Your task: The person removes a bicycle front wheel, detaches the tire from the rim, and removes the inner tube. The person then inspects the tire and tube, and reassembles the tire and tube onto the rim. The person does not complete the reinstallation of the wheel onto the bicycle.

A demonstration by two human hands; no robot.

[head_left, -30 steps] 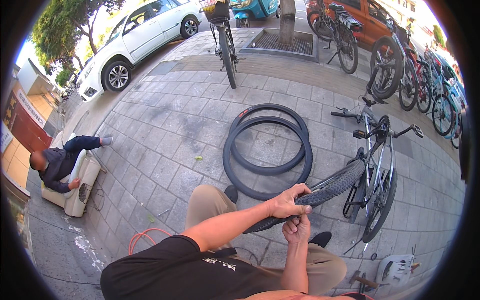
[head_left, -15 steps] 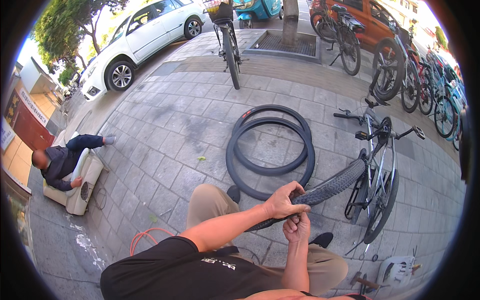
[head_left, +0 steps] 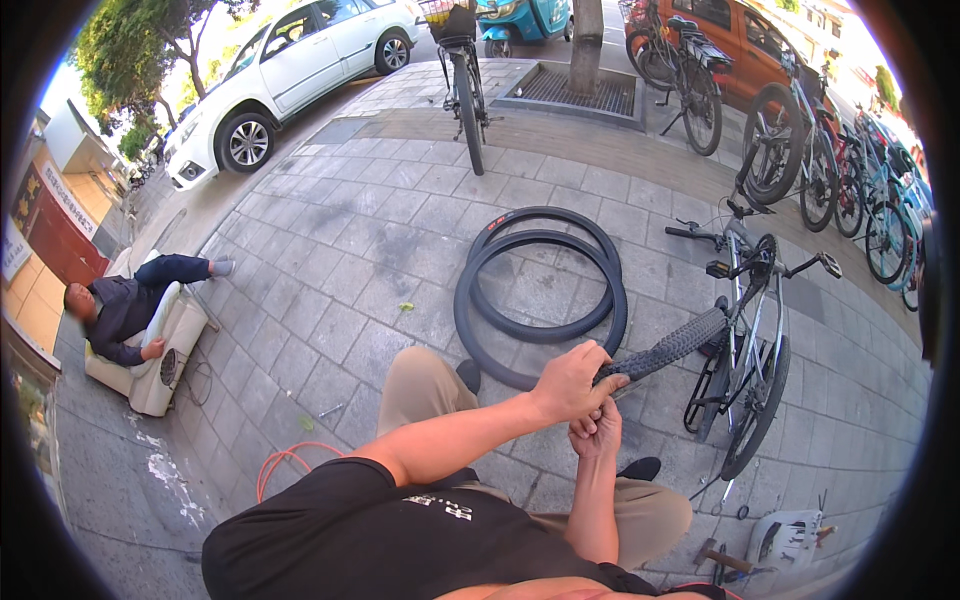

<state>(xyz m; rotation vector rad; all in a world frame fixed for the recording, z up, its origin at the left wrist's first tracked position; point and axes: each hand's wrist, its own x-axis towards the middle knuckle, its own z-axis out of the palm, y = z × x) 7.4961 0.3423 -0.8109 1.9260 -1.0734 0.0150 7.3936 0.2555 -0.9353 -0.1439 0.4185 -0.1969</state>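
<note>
My left hand (head_left: 576,382) grips the knobby black bicycle tire (head_left: 670,340) on a wheel of the grey bicycle (head_left: 742,318), which lies on the pavement to my right; its thumb lies across the tread. My right hand (head_left: 595,432) is closed just below it, fingers curled up at the tire's near edge and partly hidden by my left hand. Two loose black tires (head_left: 540,330) lie overlapping on the paving slabs beyond my hands.
A person (head_left: 125,330) reclines on a beige seat (head_left: 160,380) at left. An orange hose (head_left: 285,455) and tools (head_left: 730,560) lie nearby. Parked bicycles (head_left: 690,100), a white car (head_left: 290,75) and a tree (head_left: 585,55) stand beyond the paved area (head_left: 350,230).
Both my hands and the tire section between them have moved slightly up, away from me, with the left hand shifting along the tire. My knee and shoulder have shifted a little too.
</note>
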